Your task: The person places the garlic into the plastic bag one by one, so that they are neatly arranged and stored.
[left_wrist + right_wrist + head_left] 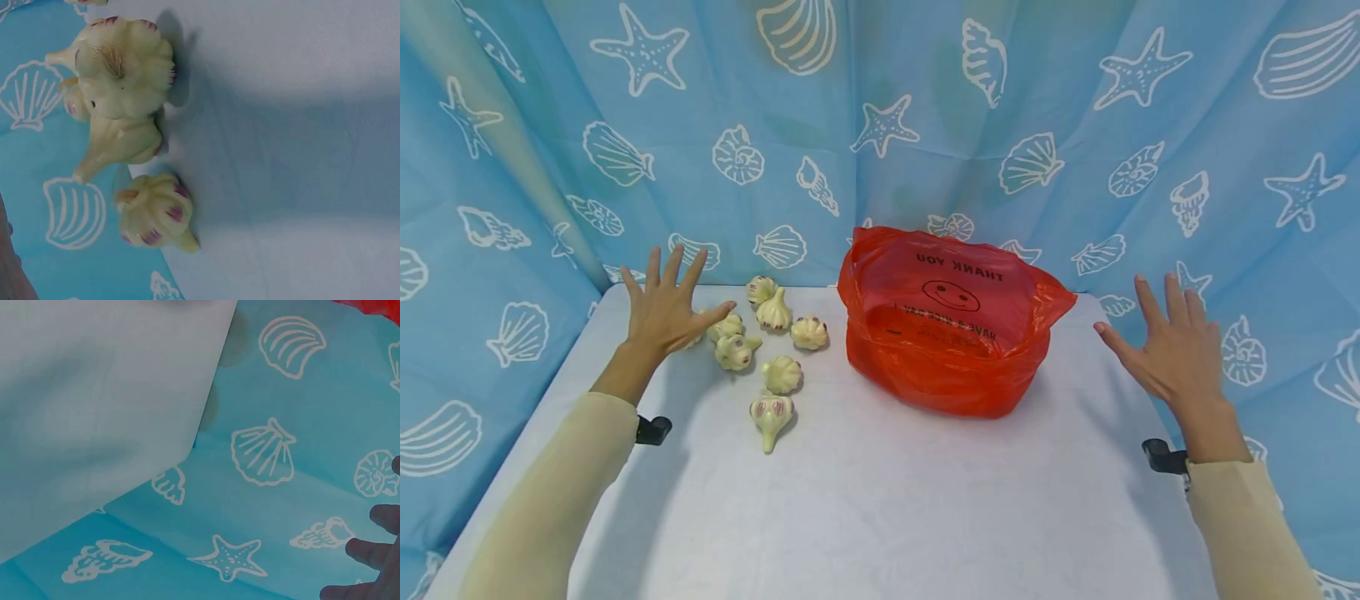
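Above the table's left side, my left hand [662, 312] is held with fingers straight and spread, touching nothing. Several garlic bulbs [782, 374] lie beside and partly behind it; the left wrist view shows a cluster of garlic bulbs [125, 69] close up. My right hand [1180, 354] hovers over the right edge, its fingers also straight and apart; in the right wrist view only some dark fingers [369, 553] show. Between the hands stands a red plastic bag [940, 367] with a smiley face and mirrored "THANK YOU" print. Its contents cannot be made out.
A white table [880, 508] carries the bulbs and bag. Blue curtains [925, 100] printed with white shells and starfish hang behind it and along both sides. Black straps with small mounts [653, 430] sit at the wrists.
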A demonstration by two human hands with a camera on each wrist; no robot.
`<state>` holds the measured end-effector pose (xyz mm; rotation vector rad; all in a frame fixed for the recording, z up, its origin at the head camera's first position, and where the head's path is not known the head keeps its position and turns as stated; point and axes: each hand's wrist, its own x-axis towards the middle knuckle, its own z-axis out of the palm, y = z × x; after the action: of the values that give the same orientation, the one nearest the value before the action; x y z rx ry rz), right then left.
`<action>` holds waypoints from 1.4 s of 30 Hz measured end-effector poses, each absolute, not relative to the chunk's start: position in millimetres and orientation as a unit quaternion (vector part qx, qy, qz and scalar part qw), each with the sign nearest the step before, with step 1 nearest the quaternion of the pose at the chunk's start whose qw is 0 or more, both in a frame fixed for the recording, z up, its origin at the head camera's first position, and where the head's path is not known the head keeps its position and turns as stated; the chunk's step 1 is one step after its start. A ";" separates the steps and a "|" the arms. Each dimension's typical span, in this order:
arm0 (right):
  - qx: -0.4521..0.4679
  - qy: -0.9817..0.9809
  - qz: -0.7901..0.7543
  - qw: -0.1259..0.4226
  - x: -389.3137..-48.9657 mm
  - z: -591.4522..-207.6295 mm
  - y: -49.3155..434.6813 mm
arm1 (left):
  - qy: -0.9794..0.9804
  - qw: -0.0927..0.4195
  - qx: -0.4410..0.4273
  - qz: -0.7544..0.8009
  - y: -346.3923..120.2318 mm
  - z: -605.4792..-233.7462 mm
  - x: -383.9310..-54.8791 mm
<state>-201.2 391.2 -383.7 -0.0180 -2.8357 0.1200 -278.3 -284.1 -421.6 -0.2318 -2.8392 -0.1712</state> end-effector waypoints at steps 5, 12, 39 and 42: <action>0.024 -0.965 0.125 0.228 -201.7 -374.3 376.9 | -0.965 0.145 -0.138 -0.171 -260.4 -405.2 -277.4; 0.266 -0.851 0.242 0.383 -204.8 -327.2 312.4 | -0.842 0.209 -0.362 -0.341 -176.4 -360.0 -281.2; 0.214 -0.916 0.291 0.174 -233.5 -384.9 308.6 | -0.896 0.005 -0.350 -0.274 -82.7 -400.1 -318.8; 0.187 -0.921 0.308 0.151 -234.5 -392.7 312.3 | -0.895 0.000 -0.347 -0.280 -80.6 -406.4 -321.8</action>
<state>-234.5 312.3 -392.7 0.5378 -2.6438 0.8841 -321.8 -80.6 -406.4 -1.0893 -2.8120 -0.8810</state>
